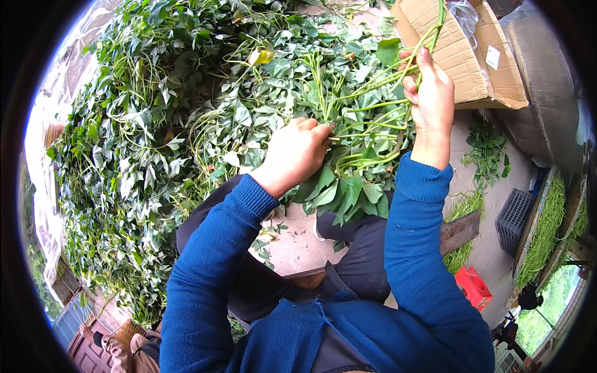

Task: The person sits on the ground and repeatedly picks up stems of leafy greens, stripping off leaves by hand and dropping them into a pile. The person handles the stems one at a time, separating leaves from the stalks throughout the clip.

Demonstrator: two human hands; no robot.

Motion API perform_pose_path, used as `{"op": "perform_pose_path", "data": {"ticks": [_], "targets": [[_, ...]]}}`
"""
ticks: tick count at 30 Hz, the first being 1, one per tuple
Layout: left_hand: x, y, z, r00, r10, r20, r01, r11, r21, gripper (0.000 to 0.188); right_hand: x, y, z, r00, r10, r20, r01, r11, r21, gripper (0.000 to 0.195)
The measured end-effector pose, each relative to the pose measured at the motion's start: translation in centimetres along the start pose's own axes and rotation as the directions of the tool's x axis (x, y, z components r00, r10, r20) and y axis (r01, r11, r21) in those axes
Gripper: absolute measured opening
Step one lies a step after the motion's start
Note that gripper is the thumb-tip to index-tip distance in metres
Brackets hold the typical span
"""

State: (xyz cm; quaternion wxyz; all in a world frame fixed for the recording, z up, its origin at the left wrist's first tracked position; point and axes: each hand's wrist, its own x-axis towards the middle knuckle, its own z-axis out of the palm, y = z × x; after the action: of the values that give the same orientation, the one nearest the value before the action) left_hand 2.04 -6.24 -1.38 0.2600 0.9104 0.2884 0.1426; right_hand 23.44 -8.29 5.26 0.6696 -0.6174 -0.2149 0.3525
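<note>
My right hand [431, 93] is raised at the upper right, its fingers and thumb closed on a long green leafy vine [405, 126] that passes up out of view. Side stems with leaves branch off the vine towards the left, and broad green leaves [347, 193] hang above my knees. My left hand [301, 151] lies lower, near the middle, with curled fingers at the tips of some stems; whether it grips one is hidden. Behind both hands spreads a large heap of cut leafy vines [154, 154], with one yellow leaf [261, 57] on it.
An opened cardboard box [459, 70] stands at upper right. Further down that side are a black plastic crate [514, 217], round trays of thin green stems [543, 233], a wooden board [461, 229] and a red plastic object [473, 286]. Another person [126, 345] sits at lower left.
</note>
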Motion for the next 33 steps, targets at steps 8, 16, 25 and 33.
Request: {"op": "perform_pose_path", "data": {"ticks": [8, 16, 25, 33], "targets": [[1.0, -0.6, -0.1, 0.855, -0.433, 0.286, 0.504, 0.822, -0.266, 0.031, 0.4, 0.2, -1.2, 1.0, 0.017, 0.008, -0.017, 0.996, 0.09, 0.035], [1.6, -5.3, 0.3, 0.853, -0.52, 0.03, 0.371, 0.566, -0.736, 0.042, 0.5, -0.9, -2.3, 0.996, -0.018, -0.086, 0.03, 0.988, 0.15, 0.03], [3.1, 3.5, -1.3, 0.93, 0.022, -0.366, -0.119, 0.962, -0.247, 0.03, -0.6, 1.1, 0.9, 0.997, 0.044, 0.062, -0.065, 0.924, 0.377, 0.025], [3.3, 0.9, -0.8, 0.894, -0.175, -0.413, 0.052, 0.955, -0.291, 0.024, -3.6, 0.9, 5.3, 0.931, -0.025, 0.365, -0.137, 0.902, 0.409, 0.029]]}}
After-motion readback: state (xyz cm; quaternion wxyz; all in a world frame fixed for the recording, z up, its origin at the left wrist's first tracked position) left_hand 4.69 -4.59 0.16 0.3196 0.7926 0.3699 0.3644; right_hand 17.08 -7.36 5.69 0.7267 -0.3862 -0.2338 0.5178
